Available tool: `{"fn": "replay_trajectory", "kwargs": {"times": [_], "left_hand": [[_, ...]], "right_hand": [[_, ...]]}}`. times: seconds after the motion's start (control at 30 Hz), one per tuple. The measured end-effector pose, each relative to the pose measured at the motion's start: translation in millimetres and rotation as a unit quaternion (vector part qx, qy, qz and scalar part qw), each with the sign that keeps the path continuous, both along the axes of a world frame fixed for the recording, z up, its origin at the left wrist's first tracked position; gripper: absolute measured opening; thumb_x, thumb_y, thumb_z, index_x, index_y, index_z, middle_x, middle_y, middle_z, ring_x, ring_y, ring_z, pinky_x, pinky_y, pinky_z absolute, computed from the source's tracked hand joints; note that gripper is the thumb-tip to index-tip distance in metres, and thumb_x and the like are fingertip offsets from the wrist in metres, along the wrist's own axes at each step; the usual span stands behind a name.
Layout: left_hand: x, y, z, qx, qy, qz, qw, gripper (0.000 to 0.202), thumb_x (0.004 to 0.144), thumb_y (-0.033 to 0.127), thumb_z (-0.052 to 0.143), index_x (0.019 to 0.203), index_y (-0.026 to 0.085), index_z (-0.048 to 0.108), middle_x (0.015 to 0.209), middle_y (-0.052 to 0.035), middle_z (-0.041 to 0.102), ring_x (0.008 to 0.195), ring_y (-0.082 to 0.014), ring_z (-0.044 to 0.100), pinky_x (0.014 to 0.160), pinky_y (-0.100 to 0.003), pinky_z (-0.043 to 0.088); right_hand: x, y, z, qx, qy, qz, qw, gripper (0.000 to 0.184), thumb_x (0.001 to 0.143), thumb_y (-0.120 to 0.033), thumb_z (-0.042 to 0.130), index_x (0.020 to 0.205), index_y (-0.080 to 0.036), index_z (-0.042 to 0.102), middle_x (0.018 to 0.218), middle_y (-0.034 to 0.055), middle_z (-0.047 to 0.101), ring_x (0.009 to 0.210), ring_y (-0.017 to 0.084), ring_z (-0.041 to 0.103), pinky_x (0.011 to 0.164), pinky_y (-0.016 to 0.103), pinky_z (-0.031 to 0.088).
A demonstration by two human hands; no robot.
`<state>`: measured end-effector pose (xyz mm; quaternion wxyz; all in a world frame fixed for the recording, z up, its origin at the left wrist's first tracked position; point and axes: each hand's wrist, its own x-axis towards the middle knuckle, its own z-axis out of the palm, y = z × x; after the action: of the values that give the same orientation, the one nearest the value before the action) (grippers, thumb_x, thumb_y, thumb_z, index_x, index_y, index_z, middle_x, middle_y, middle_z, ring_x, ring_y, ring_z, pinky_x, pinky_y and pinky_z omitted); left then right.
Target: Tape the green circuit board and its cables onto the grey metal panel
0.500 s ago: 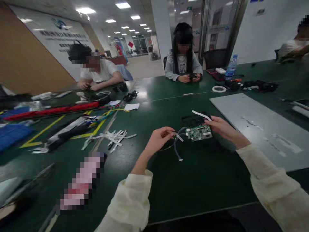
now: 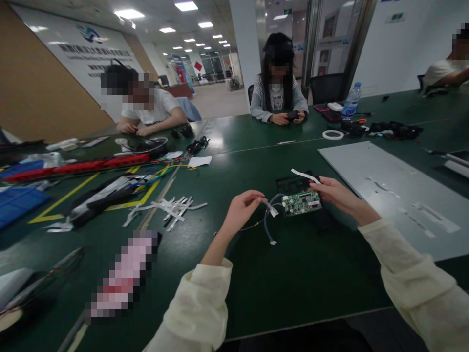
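Note:
A small green circuit board (image 2: 302, 202) is held over the dark green table (image 2: 293, 283). My right hand (image 2: 335, 194) grips its right edge, fingers closed, with a white strip (image 2: 305, 174) sticking out above the fingers. My left hand (image 2: 242, 211) pinches a bundle of thin wires with a white tag (image 2: 270, 209) that runs from the board's left side; one wire loops down to a small connector (image 2: 273, 242). A black frame (image 2: 293, 183) lies just behind the board.
A grey metal panel (image 2: 395, 195) lies to the right. White strips (image 2: 172, 208) are scattered at left, beside cables and yellow floor-tape lines. A tape roll (image 2: 332, 134) and water bottle (image 2: 351, 101) stand farther back. Three other people sit around the table.
My left hand has shifted slightly up and right with the wires. The board and right hand have hardly moved.

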<state>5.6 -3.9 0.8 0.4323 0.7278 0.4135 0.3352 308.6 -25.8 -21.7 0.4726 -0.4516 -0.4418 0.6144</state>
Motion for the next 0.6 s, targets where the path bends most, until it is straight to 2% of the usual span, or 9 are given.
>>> {"fn": "replay_trajectory", "kwargs": {"times": [0.13,0.2,0.3,0.43,0.5,0.6], "left_hand": [[-1,2,-0.9,-0.040,-0.040,0.039,0.998,0.033,0.087,0.036,0.053,0.115,0.018,0.056,0.103,-0.0094,0.070,0.098,-0.0216,0.066,0.085,-0.037,0.050],[-4,4,-1.9,-0.039,-0.044,0.054,0.997,0.038,0.087,0.030,0.052,0.122,0.019,0.050,0.114,-0.0114,0.065,0.105,-0.0225,0.063,0.088,-0.039,0.050],[-7,2,-2.0,-0.039,-0.010,-0.001,0.999,0.060,0.079,0.021,0.059,0.135,0.024,0.038,0.134,-0.0135,0.051,0.120,-0.0255,0.054,0.095,-0.043,0.047],[0,-11,-0.4,0.040,0.097,-0.096,0.990,0.092,0.070,0.025,0.074,0.146,0.033,0.023,0.154,-0.0093,0.023,0.139,-0.0311,0.028,0.110,-0.051,0.033],[7,-19,-0.8,0.094,0.139,-0.104,0.980,0.099,0.067,0.026,0.076,0.148,0.034,0.019,0.157,-0.0071,0.014,0.143,-0.0318,0.019,0.115,-0.051,0.024],[17,-26,-3.5,0.140,0.173,-0.082,0.971,0.100,0.068,0.027,0.076,0.149,0.032,0.017,0.157,-0.0065,0.009,0.144,-0.0318,0.014,0.117,-0.050,0.019]], "right_hand": [[0,1,-1.3,-0.008,-0.001,0.001,1.000,0.028,0.073,-0.039,0.076,0.088,-0.021,0.060,0.086,-0.0010,0.067,0.077,0.013,0.062,0.065,0.024,0.048],[0,1,-1.7,-0.012,-0.003,-0.001,1.000,0.028,0.073,-0.039,0.076,0.088,-0.021,0.061,0.086,-0.0009,0.067,0.076,0.012,0.062,0.064,0.024,0.048],[0,1,-1.6,-0.017,-0.009,-0.002,1.000,0.029,0.073,-0.039,0.076,0.088,-0.021,0.060,0.085,-0.0007,0.067,0.075,0.012,0.062,0.063,0.024,0.048],[0,1,-1.5,-0.018,-0.007,-0.001,1.000,0.028,0.074,-0.039,0.075,0.089,-0.021,0.060,0.086,-0.0005,0.068,0.075,0.013,0.063,0.064,0.025,0.049],[0,1,-1.9,-0.020,-0.005,-0.004,1.000,0.028,0.073,-0.038,0.075,0.089,-0.021,0.060,0.085,-0.0008,0.068,0.074,0.013,0.063,0.063,0.024,0.048],[0,1,-2.3,-0.021,-0.003,-0.010,1.000,0.028,0.072,-0.038,0.076,0.087,-0.021,0.060,0.084,-0.0013,0.068,0.072,0.012,0.062,0.062,0.023,0.048]]}}
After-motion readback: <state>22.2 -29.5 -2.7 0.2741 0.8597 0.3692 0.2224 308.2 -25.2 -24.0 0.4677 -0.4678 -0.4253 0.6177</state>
